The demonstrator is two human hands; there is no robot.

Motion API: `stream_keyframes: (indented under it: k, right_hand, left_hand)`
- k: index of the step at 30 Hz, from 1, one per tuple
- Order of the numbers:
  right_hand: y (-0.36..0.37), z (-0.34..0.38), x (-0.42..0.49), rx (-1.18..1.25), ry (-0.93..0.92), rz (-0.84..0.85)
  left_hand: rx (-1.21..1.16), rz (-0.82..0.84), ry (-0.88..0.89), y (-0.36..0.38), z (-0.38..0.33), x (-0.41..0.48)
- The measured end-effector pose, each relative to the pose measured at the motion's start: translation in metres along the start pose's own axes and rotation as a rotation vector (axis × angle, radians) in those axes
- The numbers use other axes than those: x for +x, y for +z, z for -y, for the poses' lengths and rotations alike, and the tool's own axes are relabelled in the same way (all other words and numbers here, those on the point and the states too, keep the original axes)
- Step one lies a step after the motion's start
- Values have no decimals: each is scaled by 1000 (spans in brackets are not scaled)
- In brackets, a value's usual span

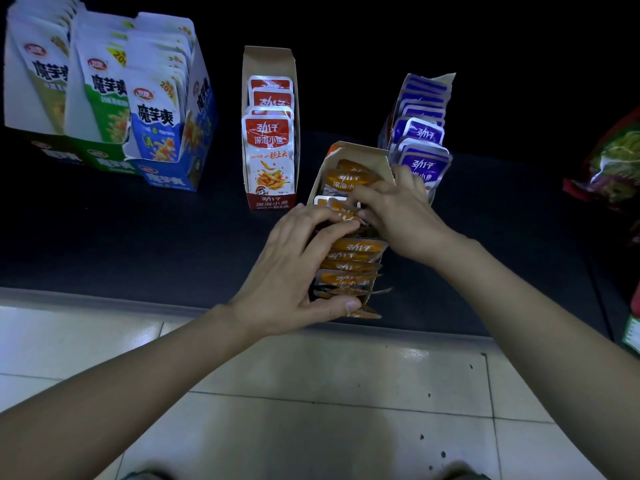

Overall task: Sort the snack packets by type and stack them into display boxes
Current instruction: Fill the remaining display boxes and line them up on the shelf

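Risk: left hand point(294, 268) clasps the near end of the orange packets point(353, 258) in the kraft display box point(360, 152) at the counter point(138, 237) edge, right hand point(398, 216) pinching mid-row; a slackened grip would likely spill the loose near packets floorward.

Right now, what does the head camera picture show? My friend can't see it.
The left hand and right hand grip a row of orange packets standing in a cardboard box on a dark shelf. Behind it stand a box of red packets, a box of purple packets, and bigger pouches far left.
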State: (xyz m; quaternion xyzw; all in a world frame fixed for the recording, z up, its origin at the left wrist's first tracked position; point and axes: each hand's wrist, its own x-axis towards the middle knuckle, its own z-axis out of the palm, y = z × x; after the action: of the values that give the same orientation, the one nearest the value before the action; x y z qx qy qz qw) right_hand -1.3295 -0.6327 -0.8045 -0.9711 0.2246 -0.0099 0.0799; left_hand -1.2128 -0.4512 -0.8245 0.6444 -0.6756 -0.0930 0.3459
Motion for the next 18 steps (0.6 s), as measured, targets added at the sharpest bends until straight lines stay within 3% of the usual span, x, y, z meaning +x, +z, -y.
stream_keyframes:
  k: [3, 8, 18]
  right_hand:
    - [0, 3, 1, -54, 29, 54]
    - [-15, 5, 3, 220, 111, 127]
    - [-13, 5, 7, 161, 83, 181]
  left_hand:
    - [-5, -1, -7, 0, 0, 0]
    - [-12, 4, -18, -1, 1, -1]
    - [-1, 9, -14, -1, -1, 0]
